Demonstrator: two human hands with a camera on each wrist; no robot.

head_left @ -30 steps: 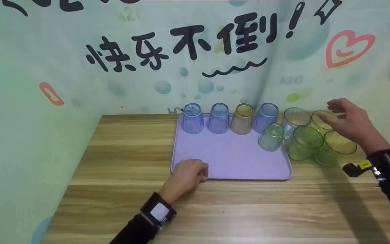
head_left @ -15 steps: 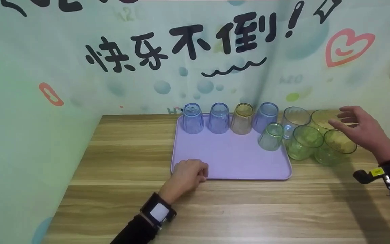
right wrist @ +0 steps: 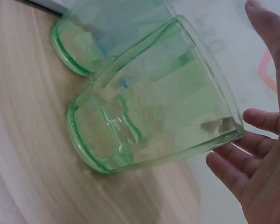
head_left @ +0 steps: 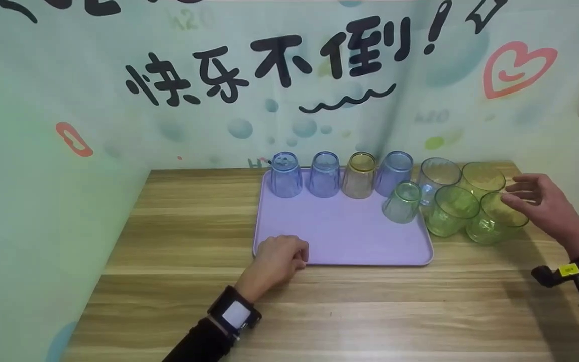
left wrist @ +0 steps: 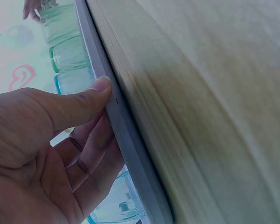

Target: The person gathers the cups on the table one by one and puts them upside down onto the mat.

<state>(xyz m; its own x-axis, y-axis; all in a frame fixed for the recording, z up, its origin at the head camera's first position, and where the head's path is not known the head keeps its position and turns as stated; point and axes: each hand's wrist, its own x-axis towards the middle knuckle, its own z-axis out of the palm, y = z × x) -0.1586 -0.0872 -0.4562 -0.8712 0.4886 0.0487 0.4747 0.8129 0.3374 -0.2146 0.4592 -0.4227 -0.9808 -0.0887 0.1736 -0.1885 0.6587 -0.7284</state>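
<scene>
The left hand [head_left: 277, 259] stays put, thumb and fingers pinching the near-left rim of the lilac tray [head_left: 342, 236]. The right hand [head_left: 541, 206] has come down, fingers spread beside the upright green cup [head_left: 495, 218], rim upward, at the table's right. All sits on a wooden table [head_left: 184, 281] before a cartoon backdrop [head_left: 118, 100].

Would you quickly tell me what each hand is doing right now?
Left hand: pinching the near edge of the tray.
Right hand: open, fingers spread beside the green cup, holding nothing.
</scene>
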